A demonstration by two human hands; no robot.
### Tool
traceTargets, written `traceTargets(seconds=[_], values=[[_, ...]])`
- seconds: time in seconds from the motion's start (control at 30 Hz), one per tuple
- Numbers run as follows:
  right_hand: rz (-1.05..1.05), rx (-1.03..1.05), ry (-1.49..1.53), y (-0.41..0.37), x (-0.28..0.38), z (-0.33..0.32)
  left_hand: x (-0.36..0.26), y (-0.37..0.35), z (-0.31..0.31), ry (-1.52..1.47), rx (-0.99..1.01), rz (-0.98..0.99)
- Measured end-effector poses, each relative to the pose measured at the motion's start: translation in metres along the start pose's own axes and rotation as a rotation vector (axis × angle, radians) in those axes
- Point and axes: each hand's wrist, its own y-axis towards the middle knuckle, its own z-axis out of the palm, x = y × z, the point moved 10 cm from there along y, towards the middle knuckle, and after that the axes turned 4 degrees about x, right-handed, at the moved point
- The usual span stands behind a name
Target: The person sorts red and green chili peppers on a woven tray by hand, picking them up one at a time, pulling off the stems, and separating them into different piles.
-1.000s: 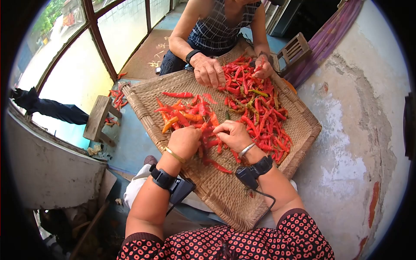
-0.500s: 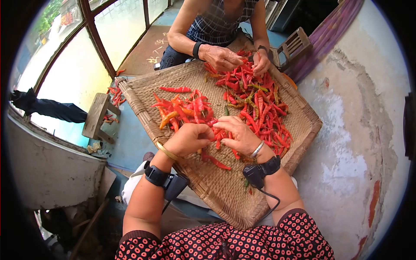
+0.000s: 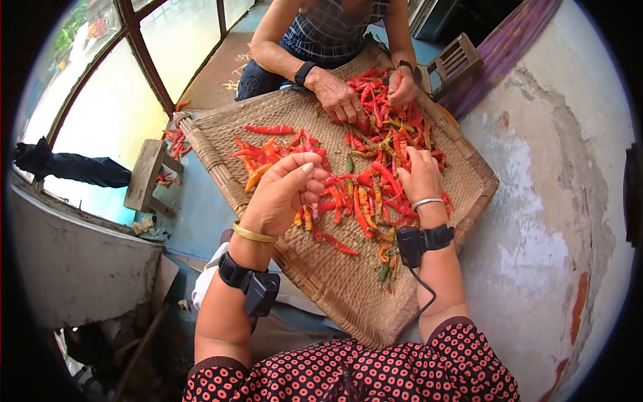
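Left hand (image 3: 284, 194) curled above near-left woven tray (image 3: 335, 288), grip unclear; right hand (image 3: 420, 175) spread flat on red chilies (image 3: 351, 201)

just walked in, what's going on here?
Two people face each other across a woven tray of red chili peppers. The wearer's left hand hovers over the near pile, fingers curled; whether it holds a pepper is unclear. The right hand lies palm-down on the middle pile. The other person's hands are in the far pile.
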Motion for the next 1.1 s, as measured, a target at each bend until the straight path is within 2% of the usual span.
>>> traceTargets(seconds=[0.07,0.13,0.17,0.2,0.27,0.4,0.47,0.5,0.53,0.6,0.63,0.7,0.73,0.8,0.83,0.9,0.93,1.0,1.1], values=[[-0.058,0.116,0.151,0.0,0.014,0.017,0.004,0.004,0.003,-0.054,0.006,0.018],[-0.069,0.461,0.303,-0.013,0.04,0.058,0.017,0.01,-0.001,-0.082,-0.039,-0.012],[-0.139,0.513,0.31,-0.021,0.056,0.073,0.019,0.013,-0.003,-0.032,-0.069,-0.015],[-0.207,0.514,0.24,-0.027,0.07,0.081,0.02,0.015,-0.004,-0.035,-0.07,-0.014],[-0.197,0.59,0.111,-0.036,0.082,0.096,0.024,0.019,-0.012,0.084,-0.123,-0.025],[-0.269,0.604,0.106,-0.042,0.091,0.101,0.03,0.019,-0.014,0.16,-0.084,-0.052],[-0.215,0.688,0.298,-0.037,0.089,0.089,0.02,0.02,-0.01,0.701,-0.082,0.123],[-0.25,0.658,0.412,-0.036,0.091,0.081,0.008,0.015,0.001,1.16,-0.068,0.262],[-0.249,0.657,0.414,-0.035,0.087,0.077,0.009,0.014,-0.002,1.162,-0.066,0.262],[-0.342,0.684,0.629,-0.037,0.091,0.065,0.028,0.015,0.01,1.466,0.138,0.25],[-0.341,0.682,0.631,-0.036,0.085,0.062,0.039,0.019,0.003,1.43,0.158,0.01],[-0.281,0.773,0.534,-0.035,0.065,0.069,0.037,0.016,0.004,1.535,0.146,-0.001],[-0.211,0.699,0.529,-0.027,0.048,0.065,0.037,0.016,0.003,1.637,0.132,-0.011],[-0.01,0.546,0.458,-0.01,0.008,0.053,0.036,0.016,0.0,1.66,0.117,-0.022],[-0.014,0.548,0.456,-0.008,0.007,0.054,0.035,0.016,-0.002,1.683,0.104,-0.034],[-0.026,-0.027,0.048,0.003,-0.004,0.004,0.035,0.017,-0.004,1.697,0.084,-0.051],[-0.025,-0.028,0.045,0.003,-0.001,0.008,0.035,0.018,-0.005,1.714,0.067,-0.068],[-0.111,0.204,0.292,0.0,0.026,0.044,0.035,0.019,-0.004,1.72,0.066,-0.086],[-0.37,0.204,0.377,-0.017,0.075,0.078,0.038,0.018,-0.006,1.733,0.077,-0.1]])
